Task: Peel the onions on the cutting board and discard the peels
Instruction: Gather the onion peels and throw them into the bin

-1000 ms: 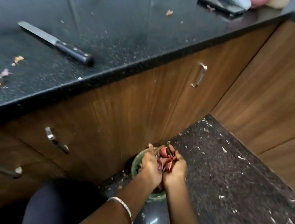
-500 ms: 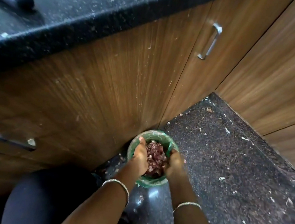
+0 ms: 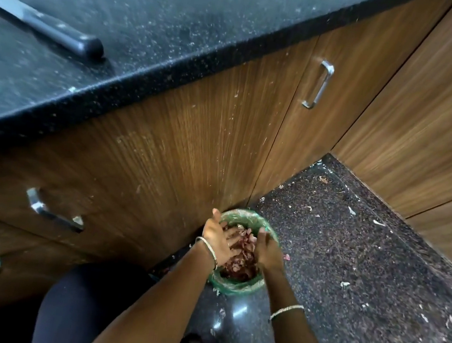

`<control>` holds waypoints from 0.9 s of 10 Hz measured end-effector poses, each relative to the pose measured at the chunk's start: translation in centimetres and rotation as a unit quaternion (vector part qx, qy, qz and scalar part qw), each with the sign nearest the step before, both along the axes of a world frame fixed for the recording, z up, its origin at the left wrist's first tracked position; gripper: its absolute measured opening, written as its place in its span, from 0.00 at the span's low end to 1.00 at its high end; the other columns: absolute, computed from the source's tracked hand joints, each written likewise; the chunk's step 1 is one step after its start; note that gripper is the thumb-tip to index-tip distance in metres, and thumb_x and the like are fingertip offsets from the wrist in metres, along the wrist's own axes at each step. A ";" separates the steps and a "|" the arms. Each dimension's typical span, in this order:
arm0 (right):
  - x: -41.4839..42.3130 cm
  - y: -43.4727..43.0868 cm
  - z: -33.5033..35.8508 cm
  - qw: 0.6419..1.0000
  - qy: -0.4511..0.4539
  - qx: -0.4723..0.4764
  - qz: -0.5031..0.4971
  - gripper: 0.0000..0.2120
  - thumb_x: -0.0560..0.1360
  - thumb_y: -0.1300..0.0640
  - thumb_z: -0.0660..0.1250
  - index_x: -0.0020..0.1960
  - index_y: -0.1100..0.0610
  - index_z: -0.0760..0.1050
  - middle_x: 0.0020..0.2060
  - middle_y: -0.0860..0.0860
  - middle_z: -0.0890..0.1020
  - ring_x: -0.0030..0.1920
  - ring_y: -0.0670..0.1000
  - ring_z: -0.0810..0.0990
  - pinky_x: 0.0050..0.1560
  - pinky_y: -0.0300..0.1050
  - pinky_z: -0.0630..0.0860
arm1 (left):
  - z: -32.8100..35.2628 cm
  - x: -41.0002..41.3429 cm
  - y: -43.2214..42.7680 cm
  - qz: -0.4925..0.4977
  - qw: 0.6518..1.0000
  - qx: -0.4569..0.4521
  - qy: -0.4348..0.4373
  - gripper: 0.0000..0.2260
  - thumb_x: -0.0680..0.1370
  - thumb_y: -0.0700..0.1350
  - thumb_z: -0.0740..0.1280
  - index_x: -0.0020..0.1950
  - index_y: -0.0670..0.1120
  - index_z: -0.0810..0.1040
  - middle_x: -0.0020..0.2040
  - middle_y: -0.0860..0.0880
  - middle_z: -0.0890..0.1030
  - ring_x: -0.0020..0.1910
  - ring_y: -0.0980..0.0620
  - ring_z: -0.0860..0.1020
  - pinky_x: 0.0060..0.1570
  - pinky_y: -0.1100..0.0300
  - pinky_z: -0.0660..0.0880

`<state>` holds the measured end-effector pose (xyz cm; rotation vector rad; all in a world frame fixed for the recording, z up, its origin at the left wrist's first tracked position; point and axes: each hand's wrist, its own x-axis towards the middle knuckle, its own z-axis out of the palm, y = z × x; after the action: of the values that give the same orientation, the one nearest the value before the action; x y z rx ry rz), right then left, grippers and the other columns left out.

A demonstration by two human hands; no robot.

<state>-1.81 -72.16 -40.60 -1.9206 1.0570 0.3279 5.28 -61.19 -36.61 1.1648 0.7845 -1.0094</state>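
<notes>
Your left hand [image 3: 218, 237] spreads open over the peels [image 3: 241, 258] in the bin [image 3: 236, 286]; your right hand [image 3: 266, 250] hides its fingers, grip unclear.

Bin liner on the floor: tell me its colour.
Green, translucent bin liner; seen best in the head view.

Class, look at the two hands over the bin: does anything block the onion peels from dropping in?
Nothing visible does. The left hand and right hand are spread directly above the open green-lined bin, where onion peels already lie.
</notes>
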 end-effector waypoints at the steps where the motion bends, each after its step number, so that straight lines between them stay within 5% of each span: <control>1: -0.3 2.2 4.1 0.983 -0.184 0.023 0.012 0.23 0.85 0.43 0.53 0.74 0.53 0.72 0.67 0.53 0.79 0.67 0.55 0.76 0.69 0.49 0.71 | 1.7 -0.2 0.2 -0.147 0.984 -0.016 -0.097 0.27 0.86 0.59 0.47 0.83 0.49 0.57 0.77 0.56 0.69 0.79 0.39 0.60 0.77 0.40 0.51; 2: -0.2 4.7 5.3 0.952 -0.246 0.065 0.168 0.28 0.84 0.39 0.50 0.80 0.50 0.63 0.76 0.45 0.67 0.76 0.44 0.64 0.78 0.44 0.57 | 2.7 0.4 -0.3 -0.054 0.983 -0.123 -0.129 0.34 0.83 0.58 0.56 0.78 0.33 0.61 0.74 0.63 0.71 0.78 0.35 0.62 0.77 0.48 0.59; 3: 0.9 2.7 4.3 0.976 -0.068 -0.051 0.201 0.42 0.77 0.27 0.39 0.79 0.50 0.65 0.78 0.51 0.66 0.78 0.56 0.63 0.78 0.58 0.57 | 5.0 -0.2 0.6 0.048 0.994 -0.084 -0.051 0.24 0.84 0.62 0.56 0.64 0.43 0.75 0.59 0.43 0.81 0.57 0.44 0.79 0.58 0.49 0.74; 4: 1.5 1.4 8.1 0.993 -0.055 -0.093 0.043 0.31 0.85 0.40 0.52 0.66 0.65 0.77 0.65 0.66 0.78 0.66 0.66 0.76 0.61 0.53 0.71 | 8.1 -0.5 2.1 0.022 0.991 -0.108 -0.080 0.20 0.86 0.61 0.53 0.60 0.47 0.74 0.61 0.42 0.81 0.59 0.43 0.78 0.62 0.45 0.72; 5: 1.3 2.2 13.6 0.970 -0.217 -0.101 -0.035 0.11 0.81 0.57 0.66 0.58 0.61 0.83 0.52 0.62 0.85 0.55 0.63 0.82 0.46 0.43 0.69 | 10.9 -1.0 4.0 -0.029 0.983 -0.108 -0.142 0.19 0.86 0.57 0.55 0.66 0.45 0.76 0.64 0.42 0.81 0.53 0.45 0.82 0.56 0.48 0.77; 6: 0.8 5.0 18.9 0.931 -0.356 -0.073 -0.029 0.09 0.78 0.62 0.68 0.50 0.53 0.86 0.43 0.53 0.88 0.48 0.54 0.86 0.49 0.42 0.77 | 13.9 -1.5 5.7 -0.045 0.981 -0.073 -0.172 0.16 0.87 0.52 0.56 0.61 0.44 0.77 0.56 0.45 0.82 0.48 0.48 0.81 0.51 0.54 0.77; 7: 0.2 8.2 23.7 0.885 -0.461 -0.057 0.008 0.10 0.78 0.59 0.66 0.49 0.47 0.84 0.39 0.45 0.87 0.45 0.47 0.86 0.51 0.53 0.83 | 16.6 -2.0 7.7 -0.033 0.980 -0.072 -0.183 0.15 0.87 0.49 0.56 0.51 0.44 0.79 0.49 0.45 0.82 0.46 0.48 0.81 0.52 0.55 0.77; 9: -0.9 14.0 32.1 0.816 -0.563 -0.084 0.099 0.09 0.80 0.60 0.67 0.53 0.51 0.85 0.39 0.42 0.86 0.45 0.42 0.85 0.48 0.37 0.79 | 23.6 -4.8 13.6 0.042 0.969 -0.143 -0.197 0.20 0.85 0.43 0.60 0.37 0.41 0.83 0.34 0.43 0.85 0.45 0.45 0.82 0.65 0.47 0.75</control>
<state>-2.70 -58.15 -8.54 -1.8822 0.0749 -0.7665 0.47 -47.64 -13.04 1.0275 0.3543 -0.7568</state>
